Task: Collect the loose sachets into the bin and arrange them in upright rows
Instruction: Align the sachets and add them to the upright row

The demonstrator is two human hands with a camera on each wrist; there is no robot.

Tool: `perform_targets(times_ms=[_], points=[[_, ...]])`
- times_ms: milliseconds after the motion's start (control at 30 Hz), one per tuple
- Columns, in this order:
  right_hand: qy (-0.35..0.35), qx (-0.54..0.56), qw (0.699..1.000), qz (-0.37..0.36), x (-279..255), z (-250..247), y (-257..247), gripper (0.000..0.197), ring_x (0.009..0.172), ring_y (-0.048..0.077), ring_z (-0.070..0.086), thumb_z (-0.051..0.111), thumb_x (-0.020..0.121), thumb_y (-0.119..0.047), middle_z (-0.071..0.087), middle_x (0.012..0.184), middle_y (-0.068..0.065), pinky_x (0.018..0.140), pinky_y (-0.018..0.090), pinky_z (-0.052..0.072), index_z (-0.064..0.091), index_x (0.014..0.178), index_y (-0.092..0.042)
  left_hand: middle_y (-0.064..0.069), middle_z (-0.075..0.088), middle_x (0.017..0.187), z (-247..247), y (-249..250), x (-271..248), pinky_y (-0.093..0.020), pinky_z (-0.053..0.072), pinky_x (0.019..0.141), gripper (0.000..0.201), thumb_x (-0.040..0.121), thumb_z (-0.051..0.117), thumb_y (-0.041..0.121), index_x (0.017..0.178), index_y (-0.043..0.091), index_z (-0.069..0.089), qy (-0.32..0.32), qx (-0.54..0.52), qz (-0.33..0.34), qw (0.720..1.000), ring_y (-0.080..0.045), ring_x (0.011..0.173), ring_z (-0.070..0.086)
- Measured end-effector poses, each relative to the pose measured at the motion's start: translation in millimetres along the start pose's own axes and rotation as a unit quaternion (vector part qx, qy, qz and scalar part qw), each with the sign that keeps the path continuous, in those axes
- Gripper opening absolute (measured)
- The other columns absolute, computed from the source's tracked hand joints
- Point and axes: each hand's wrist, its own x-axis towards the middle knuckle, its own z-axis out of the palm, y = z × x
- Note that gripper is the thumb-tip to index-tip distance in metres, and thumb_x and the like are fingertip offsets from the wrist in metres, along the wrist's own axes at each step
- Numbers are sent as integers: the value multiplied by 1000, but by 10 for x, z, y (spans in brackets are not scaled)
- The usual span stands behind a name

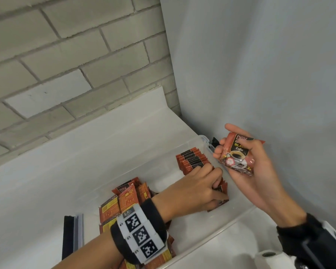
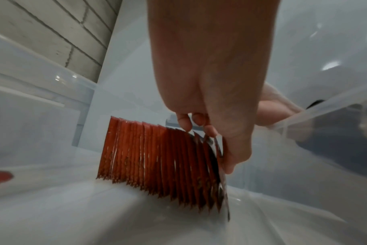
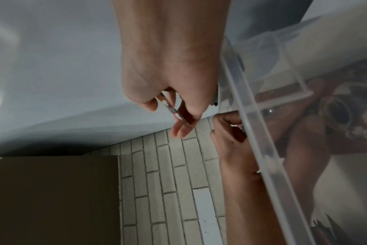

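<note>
A clear plastic bin (image 1: 239,216) stands on the white counter. An upright row of red coffee sachets (image 1: 192,160) runs along its far right side. My left hand (image 1: 219,183) reaches into the bin and grips the near end of that row (image 2: 157,157), fingers (image 2: 199,122) curled over the tops and thumb on the last sachet's face. My right hand (image 1: 239,150) hovers above the bin's right rim and holds a small stack of sachets (image 1: 237,154), seen edge-on (image 3: 174,111) in the right wrist view. A loose pile of sachets (image 1: 124,200) lies in the bin's near left part, partly under my left forearm.
A black and grey bar (image 1: 72,235) lies on the counter left of the bin. A white paper roll (image 1: 268,257) stands at the near right. A brick wall is behind, a grey wall close on the right. A brown box (image 3: 52,199) shows in the right wrist view.
</note>
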Motion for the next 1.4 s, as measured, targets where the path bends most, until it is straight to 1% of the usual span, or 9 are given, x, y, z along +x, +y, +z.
perform_targets(times_ms=[133, 233, 333, 500, 633, 867, 1000, 1200, 1400], points=[[23, -70, 997, 40, 0, 5, 4, 27, 70, 21, 70, 39, 97, -15, 71, 75, 14, 68, 25, 57, 62, 93, -2, -4, 42, 97, -44, -12, -12, -28, 31, 79, 24, 93, 55, 35, 112, 28, 68, -1, -53, -28, 998, -21, 95, 36], [21, -113, 993, 40, 1, 21, 20, 21, 75, 22, 72, 45, 94, -16, 73, 81, 17, 66, 26, 58, 61, 96, -1, -10, 48, 111, -127, -90, -11, -45, 39, 93, 30, 93, 51, 35, 112, 17, 67, 1, -137, -72, 988, -33, 104, 42], [0, -112, 994, 11, -11, 30, 33, 18, 77, 21, 71, 54, 84, -17, 71, 87, 16, 64, 26, 57, 60, 99, -9, -10, 48, 129, -309, -156, -31, -37, 40, 99, 42, 88, 64, 35, 123, 13, 60, 5, -289, -145, 946, -26, 115, 45], [-54, -163, 985, -8, -28, -1, 56, 19, 80, 18, 68, 60, 80, -19, 71, 90, 12, 67, 24, 55, 66, 96, -12, -13, 57, 81, -531, -163, -46, -35, 46, 68, 27, 89, 65, 25, 91, -2, 63, 99, -361, -215, 902, -12, 68, 50], [-72, -236, 969, -28, -43, -50, 46, 28, 86, 15, 66, 68, 76, -41, 71, 93, 9, 76, 24, 54, 72, 95, -20, -15, 64, 79, -591, -174, -121, -39, 48, 68, 32, 88, 65, 29, 86, -3, 65, 115, -361, -256, 889, -27, 73, 58], [-35, -414, 907, -73, -41, -114, -113, 12, 73, 15, 69, 72, 70, -25, 75, 80, 2, 66, 22, 55, 76, 80, -22, -21, 63, 76, -591, -125, -247, -31, 41, 59, 34, 85, 69, 27, 77, -6, 64, 35, -417, -283, 863, -27, 67, 55], [-76, -542, 830, -104, -92, -151, -143, 16, 78, 10, 62, 73, 66, -34, 68, 80, -15, 64, 15, 48, 75, 80, -41, -9, 70, 91, -610, -83, -240, -27, 49, 73, 27, 84, 71, 26, 101, 5, 71, -75, -430, -257, 862, -13, 76, 61], [-122, -629, 762, -93, -147, -204, -160, 18, 86, 3, 57, 73, 63, -40, 56, 85, -21, 68, 6, 39, 72, 76, -53, -7, 70, 83, -670, -123, -205, -18, 46, 67, 12, 85, 71, 17, 92, 7, 70, 8, -454, -264, 851, -8, 70, 60], [-192, -693, 664, -205, -197, -253, -138, 14, 94, 3, 50, 61, 83, -42, 61, 90, -21, 79, 9, 37, 70, 91, -35, -10, 70, 74, -561, -115, -109, -24, 56, 67, 13, 85, 72, 13, 83, 1, 68, -77, -443, -273, 851, -12, 63, 66]])
